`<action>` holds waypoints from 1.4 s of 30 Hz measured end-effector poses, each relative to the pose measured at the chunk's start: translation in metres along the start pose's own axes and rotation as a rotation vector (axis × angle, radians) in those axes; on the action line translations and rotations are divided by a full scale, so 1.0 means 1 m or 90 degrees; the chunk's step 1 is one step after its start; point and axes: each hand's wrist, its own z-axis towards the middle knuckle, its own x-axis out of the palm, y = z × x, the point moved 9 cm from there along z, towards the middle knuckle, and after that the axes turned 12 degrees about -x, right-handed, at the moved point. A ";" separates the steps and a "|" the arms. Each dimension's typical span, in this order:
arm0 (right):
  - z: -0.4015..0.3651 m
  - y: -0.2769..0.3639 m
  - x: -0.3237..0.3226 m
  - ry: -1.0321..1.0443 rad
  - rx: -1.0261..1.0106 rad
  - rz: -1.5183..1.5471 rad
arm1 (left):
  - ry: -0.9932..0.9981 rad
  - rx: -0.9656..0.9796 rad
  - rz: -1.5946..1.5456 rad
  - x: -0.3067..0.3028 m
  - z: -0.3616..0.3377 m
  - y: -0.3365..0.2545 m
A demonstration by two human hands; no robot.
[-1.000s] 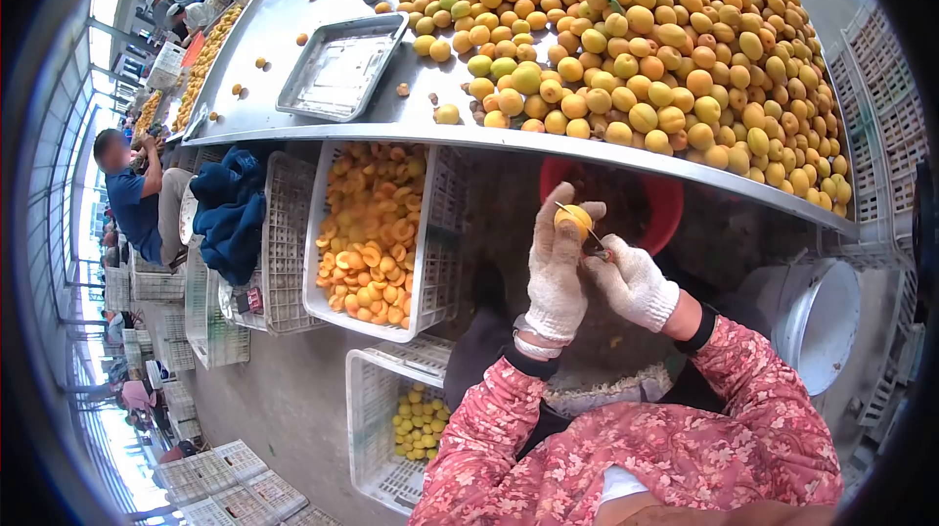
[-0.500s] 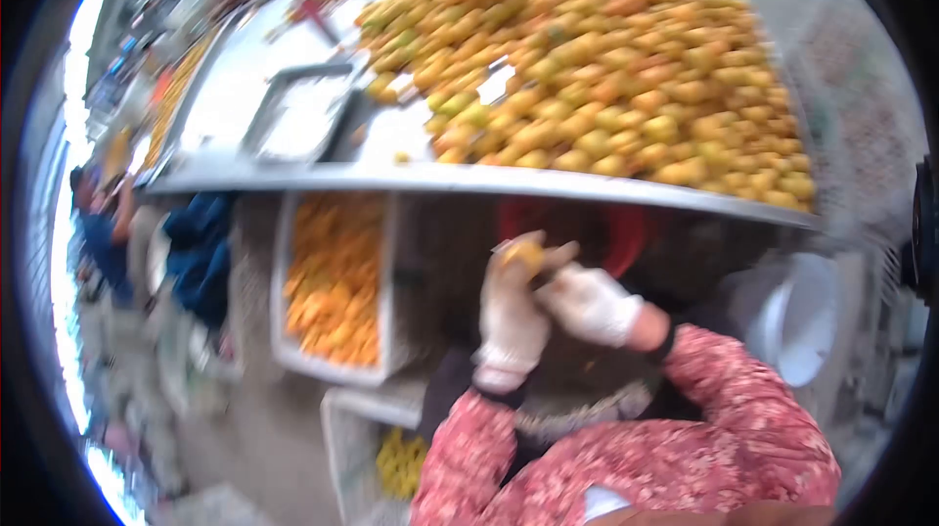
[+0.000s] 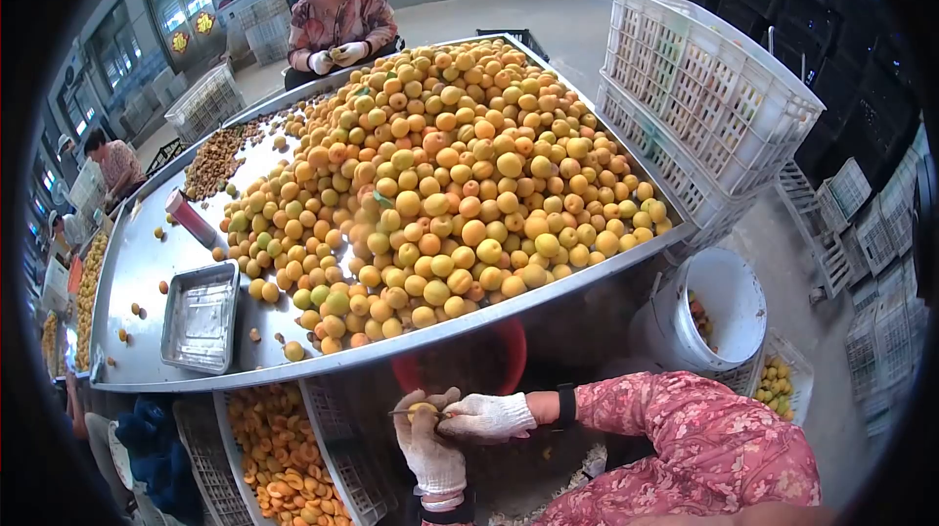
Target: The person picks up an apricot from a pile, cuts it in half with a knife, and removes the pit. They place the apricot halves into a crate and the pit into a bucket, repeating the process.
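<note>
My left hand (image 3: 435,462), in a soiled white glove, is closed round a small yellow apricot (image 3: 423,411). From the right, my right hand (image 3: 486,416), also gloved, meets it with its fingers closed on a thin tool (image 3: 411,412) lying across the fruit. Both hands are below the metal table's front edge (image 3: 372,353), in front of a red basin (image 3: 509,355) that is partly hidden under the table. A large heap of apricots (image 3: 460,183) covers much of the table.
A metal tray (image 3: 201,316) and a red cup (image 3: 191,218) stand on the table's left part. Below is a crate of halved fruit (image 3: 284,457). A white bucket (image 3: 719,316) and stacked crates (image 3: 699,86) are at right. A co-worker (image 3: 342,17) sits across the table.
The view has shifted, so the table fills more of it and the co-worker across shows. My hands appear lower and further left, still together at a fruit.
</note>
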 end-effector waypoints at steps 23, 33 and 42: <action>-0.012 0.032 -0.038 -0.181 -0.281 -0.664 | 0.011 0.033 0.130 0.008 0.011 -0.010; -0.011 0.024 -0.032 -0.121 -0.187 -0.346 | 0.040 -0.064 0.159 0.005 0.009 0.000; -0.006 0.004 -0.031 -0.126 -0.141 -0.320 | 0.005 -0.070 0.133 0.000 0.005 0.007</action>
